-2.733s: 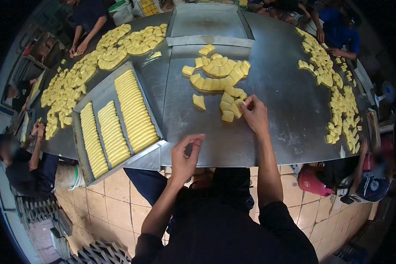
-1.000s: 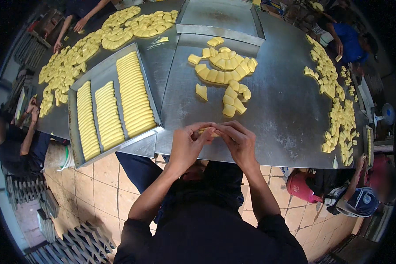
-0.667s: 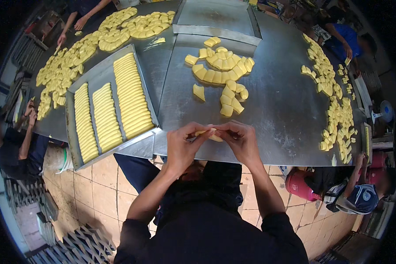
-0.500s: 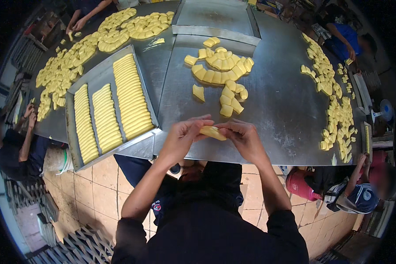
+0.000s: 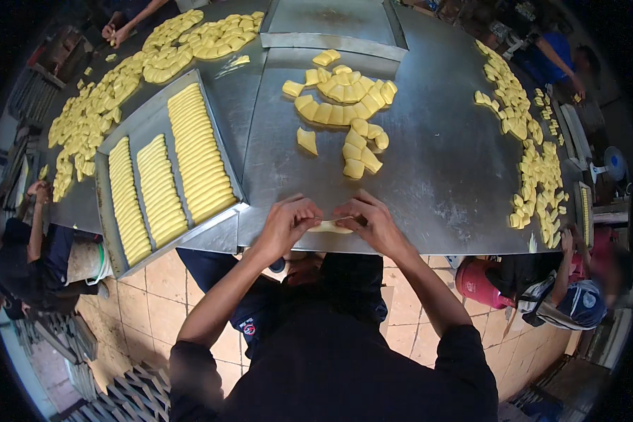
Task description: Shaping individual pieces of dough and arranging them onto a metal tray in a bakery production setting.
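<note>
At the near edge of the metal table (image 5: 429, 183), my left hand (image 5: 287, 224) and my right hand (image 5: 374, 222) pinch the two ends of a small, flattened strip of pale yellow dough (image 5: 330, 226). It stretches between my fingertips, low over the tabletop; whether it touches the metal I cannot tell. My fingers partly cover both of its ends. Ahead of my hands lies a loose cluster of cut dough pieces (image 5: 337, 111), with a single dough piece (image 5: 307, 141) apart on its left. To my left, a metal tray (image 5: 240, 205) holds three rows of rolled dough (image 5: 202, 155).
Another metal tray (image 5: 334, 41) stands at the far middle. Piles of dough pieces cover the table's left (image 5: 98, 105) and right (image 5: 538, 169) sides. Co-workers' hands (image 5: 117, 32) work around the table. A red container (image 5: 482, 283) stands on the tiled floor at right.
My hands have come down toward the table edge and turned knuckles up. The dough between them, earlier a plump folded piece, now looks flatter and more stretched. The view has shifted slightly.
</note>
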A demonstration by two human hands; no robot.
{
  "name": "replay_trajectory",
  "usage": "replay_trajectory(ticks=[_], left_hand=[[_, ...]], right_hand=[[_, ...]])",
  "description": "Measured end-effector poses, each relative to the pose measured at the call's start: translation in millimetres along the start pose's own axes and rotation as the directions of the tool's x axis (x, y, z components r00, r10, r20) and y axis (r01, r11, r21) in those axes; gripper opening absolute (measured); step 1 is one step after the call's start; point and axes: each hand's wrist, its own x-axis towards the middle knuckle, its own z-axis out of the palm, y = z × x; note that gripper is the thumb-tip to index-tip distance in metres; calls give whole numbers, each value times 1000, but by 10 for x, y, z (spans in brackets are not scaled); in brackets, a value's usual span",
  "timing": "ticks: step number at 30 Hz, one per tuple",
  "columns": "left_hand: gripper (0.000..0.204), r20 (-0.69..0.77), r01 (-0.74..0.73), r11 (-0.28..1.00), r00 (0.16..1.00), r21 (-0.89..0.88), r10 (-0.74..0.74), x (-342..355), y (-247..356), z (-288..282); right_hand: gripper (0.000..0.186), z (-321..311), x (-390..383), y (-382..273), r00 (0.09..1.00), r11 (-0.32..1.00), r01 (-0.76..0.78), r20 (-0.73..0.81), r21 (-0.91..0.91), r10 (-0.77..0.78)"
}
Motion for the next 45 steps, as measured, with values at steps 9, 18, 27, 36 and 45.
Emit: replay_trajectory(ticks=[9, 18, 27, 36, 45], left_hand=[[45, 12, -54, 857, 998, 512, 56, 210, 120, 2], [38, -70, -36, 994, 997, 100, 44, -46, -131, -1], [45, 23, -80, 904, 997, 420, 77, 208, 21, 11], [41, -86, -94, 973, 990, 209, 114, -1, -57, 41], [40, -57, -105, 891, 988, 442, 145, 212, 61, 100]], right_hand=[[30, -56, 77, -40, 998, 917, 63, 35, -395, -54], [27, -211, -165, 167, 989, 990, -121, 71, -74, 126], [24, -61, -32, 3, 998, 917, -54, 18, -395, 67], [21, -111, -223, 100, 994, 990, -107, 17, -93, 109], [29, -57, 29, -60, 998, 859, -19, 42, -512, 47]])
